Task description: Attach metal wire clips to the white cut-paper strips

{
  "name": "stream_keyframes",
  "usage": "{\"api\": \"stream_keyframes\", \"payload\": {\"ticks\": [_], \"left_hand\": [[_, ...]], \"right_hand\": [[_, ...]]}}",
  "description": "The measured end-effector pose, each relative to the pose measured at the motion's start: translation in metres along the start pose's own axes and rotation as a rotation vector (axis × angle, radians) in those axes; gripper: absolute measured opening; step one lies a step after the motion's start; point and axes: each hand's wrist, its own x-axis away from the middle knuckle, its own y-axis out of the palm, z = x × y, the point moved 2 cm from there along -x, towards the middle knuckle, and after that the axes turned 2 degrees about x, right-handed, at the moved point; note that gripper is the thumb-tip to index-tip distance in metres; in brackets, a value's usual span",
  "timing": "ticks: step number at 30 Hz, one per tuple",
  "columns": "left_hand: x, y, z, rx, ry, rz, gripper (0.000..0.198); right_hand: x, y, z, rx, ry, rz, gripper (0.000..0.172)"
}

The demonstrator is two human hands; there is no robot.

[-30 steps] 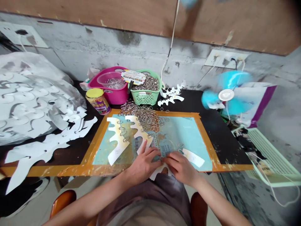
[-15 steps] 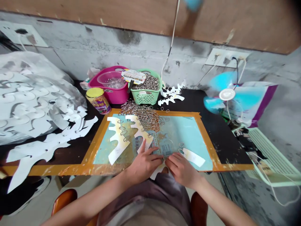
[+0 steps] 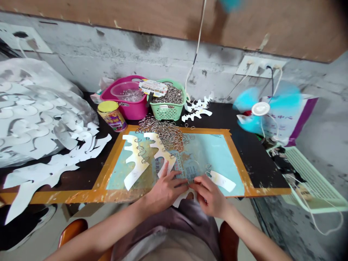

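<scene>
A white cut-out card [image 3: 178, 200] lies at the table's front edge, partly beneath my left hand [image 3: 168, 187]. That hand bears on the card with its index finger stretched forward and its other fingertips close together near the card's right end. My right hand [image 3: 208, 194] is pinched at the same spot, apparently on a small metal ring [image 3: 192, 181]; fingertips hide much of it. Two scalloped cards, one at left [image 3: 136, 161] and one in the middle [image 3: 160, 150], carry rings along their edges. Another card [image 3: 223, 181] lies to the right with loose rings beside it.
Loose metal rings [image 3: 174, 136] are heaped at the mat's back, before a green basket [image 3: 168, 111] of rings and a pink basket [image 3: 133, 111]. A yellow-lidded jar [image 3: 112, 117] stands left, near a big bag of cut-outs [image 3: 35, 119]. A fan [image 3: 260, 108] spins at right.
My right hand has shifted slightly, its fingers lifting and rounding into a more open curl near the card. The left hand stays almost in place.
</scene>
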Motion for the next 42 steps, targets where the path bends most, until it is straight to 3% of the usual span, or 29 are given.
{"api": "stream_keyframes", "payload": {"ticks": [4, 8, 14, 22, 25, 28, 30, 35, 38, 42], "left_hand": [[0.0, 0.0, 0.001, -0.012, -0.005, -0.01, 0.022], [-0.001, -0.002, 0.002, 0.013, -0.014, -0.013, 0.025], [-0.007, -0.011, -0.004, 0.203, -0.072, -0.129, 0.038], [-0.039, -0.019, -0.012, 0.035, 0.017, -0.268, 0.011], [-0.032, -0.014, -0.003, -0.061, 0.098, -0.21, 0.013], [-0.011, -0.005, 0.012, -0.174, 0.18, -0.061, 0.018], [0.002, -0.002, 0.02, -0.191, 0.158, 0.01, 0.018], [0.0, -0.017, 0.016, -0.012, -0.021, -0.106, 0.023], [-0.011, -0.024, 0.005, 0.014, 0.082, -0.129, 0.034], [-0.015, -0.014, -0.006, -0.022, 0.291, -0.093, 0.026]], "right_hand": [[0.002, 0.0, -0.001, -0.088, -0.046, 0.057, 0.053], [0.004, 0.003, -0.002, -0.048, -0.067, 0.018, 0.05], [0.002, 0.004, -0.004, 0.002, -0.04, 0.01, 0.05], [0.002, 0.006, -0.008, 0.007, -0.003, -0.001, 0.045], [0.005, 0.008, -0.007, -0.003, 0.012, 0.003, 0.042], [0.007, 0.01, -0.006, 0.001, -0.006, -0.032, 0.041], [0.006, 0.009, -0.007, 0.015, -0.034, -0.078, 0.041], [0.003, 0.005, -0.009, 0.069, -0.069, -0.148, 0.04], [0.003, 0.006, -0.008, 0.077, -0.067, -0.15, 0.04], [0.005, 0.008, -0.007, 0.054, -0.076, -0.135, 0.045]]}}
